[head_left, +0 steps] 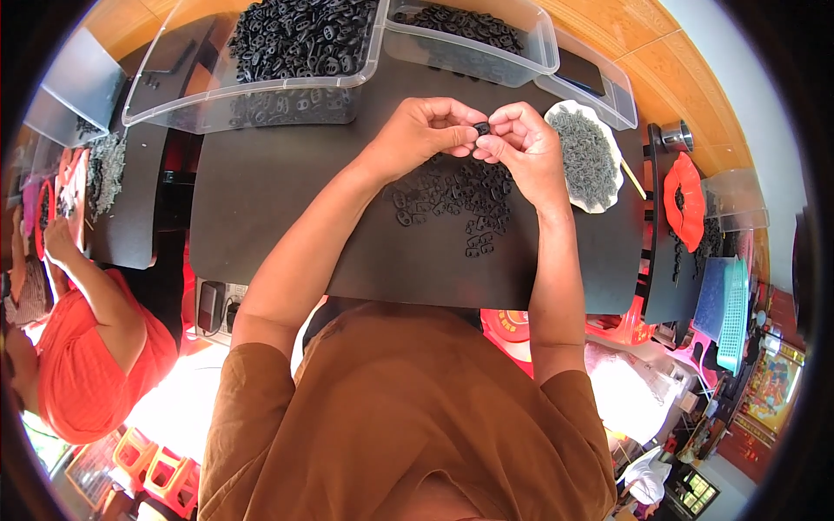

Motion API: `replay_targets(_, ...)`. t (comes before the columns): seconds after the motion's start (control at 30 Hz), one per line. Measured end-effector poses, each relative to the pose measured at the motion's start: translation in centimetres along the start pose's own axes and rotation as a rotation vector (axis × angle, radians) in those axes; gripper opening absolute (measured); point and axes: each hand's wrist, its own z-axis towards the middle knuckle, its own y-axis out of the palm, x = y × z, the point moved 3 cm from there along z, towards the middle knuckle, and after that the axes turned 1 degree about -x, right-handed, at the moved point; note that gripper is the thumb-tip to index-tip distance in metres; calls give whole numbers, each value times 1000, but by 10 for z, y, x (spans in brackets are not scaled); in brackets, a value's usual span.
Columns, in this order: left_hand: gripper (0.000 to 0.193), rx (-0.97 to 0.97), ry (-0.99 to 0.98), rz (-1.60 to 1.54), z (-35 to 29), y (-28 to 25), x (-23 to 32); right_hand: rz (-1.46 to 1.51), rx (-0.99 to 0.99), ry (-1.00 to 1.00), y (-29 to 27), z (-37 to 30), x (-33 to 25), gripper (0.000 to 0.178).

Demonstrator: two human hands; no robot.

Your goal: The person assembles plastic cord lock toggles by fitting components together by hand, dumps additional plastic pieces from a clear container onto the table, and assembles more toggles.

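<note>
Above the dark table [269,208], my left hand [426,130] and my right hand [527,143] meet fingertip to fingertip. Between them they pinch a small black plastic piece [482,128], mostly covered by the fingers. Loose black plastic pieces with holes [452,191] lie spread on the tabletop just below my hands. To the right of my right hand stands a white dish [599,207] heaped with small grey parts [584,152] that look like tiny springs.
At the far side stand a large clear bin [252,85] and a smaller one [543,56], both holding black pieces. A thin stick [634,181] leans by the dish. Farther right are a red dish [689,221] and a teal basket [734,313]. A person in red [100,365] sits at left.
</note>
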Motion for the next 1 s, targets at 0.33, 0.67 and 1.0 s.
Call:
replay_targets(0.33, 19, 34, -7, -17, -1, -2, 5, -201, 38, -179, -2, 0, 2, 30)
replay_targets(0.67, 15, -25, -88, 18, -2, -6, 7, -343, -34, -273, 2, -3, -8, 28)
replay_targets(1.0, 14, -59, -94, 26, -3, -6, 7, -370, -50, -243, 5, -4, -8, 24)
